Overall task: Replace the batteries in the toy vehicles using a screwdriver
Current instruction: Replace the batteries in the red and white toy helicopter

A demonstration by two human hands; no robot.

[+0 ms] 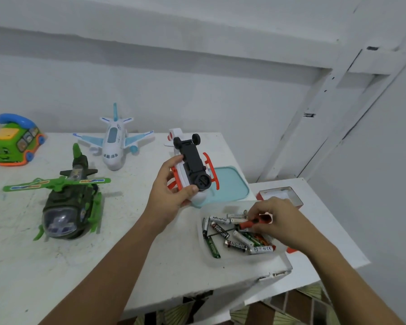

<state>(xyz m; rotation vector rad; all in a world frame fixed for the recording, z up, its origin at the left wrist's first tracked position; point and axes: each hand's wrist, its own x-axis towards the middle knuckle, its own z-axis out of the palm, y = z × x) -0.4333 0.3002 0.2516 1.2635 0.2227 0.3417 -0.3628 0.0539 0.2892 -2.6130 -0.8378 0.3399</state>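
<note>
Toy (192,163) gripped by L hand (171,191), R hand (277,219) pinching prob. screwdriver (250,223), helicopter (66,207) near

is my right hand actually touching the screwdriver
Touching. The head view shows the right hand with its fingers curled round the orange handle of the screwdriver, just above the batteries.

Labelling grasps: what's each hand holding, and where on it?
Left hand grips the upturned white-and-orange toy by its body sides; right hand pinches the screwdriver by its orange handle.
</note>
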